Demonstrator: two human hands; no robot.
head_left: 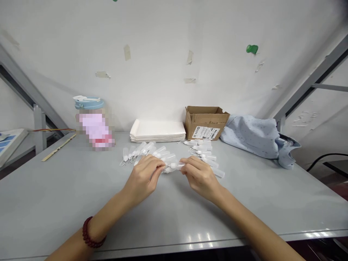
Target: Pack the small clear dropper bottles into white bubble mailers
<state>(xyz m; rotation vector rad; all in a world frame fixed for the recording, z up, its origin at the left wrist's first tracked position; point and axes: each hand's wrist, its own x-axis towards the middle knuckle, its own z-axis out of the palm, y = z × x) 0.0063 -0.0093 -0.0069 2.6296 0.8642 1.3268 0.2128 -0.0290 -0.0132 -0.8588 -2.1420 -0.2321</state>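
Between my two hands is a small translucent plastic bottle (176,165) with a white cap end, held level just above the table. My right hand (201,175) pinches its body from the right. At the cap end, my left hand (145,174) has thumb and forefinger pressed together on what looks like the bottle's thin cord; the fingers partly hide it. Behind my left hand lies a loose pile of similar bottles (141,148) with pale cords. More of them form a row (208,153) behind my right hand, partly covered by it.
On the grey table (168,221), a stack of white envelopes or bags (159,130) lies against the wall. An open cardboard box (206,121) and a light-blue cloth (250,136) are at the right. A blurred pink item (96,128), blue container (89,104) and wooden strip (59,146) are left.
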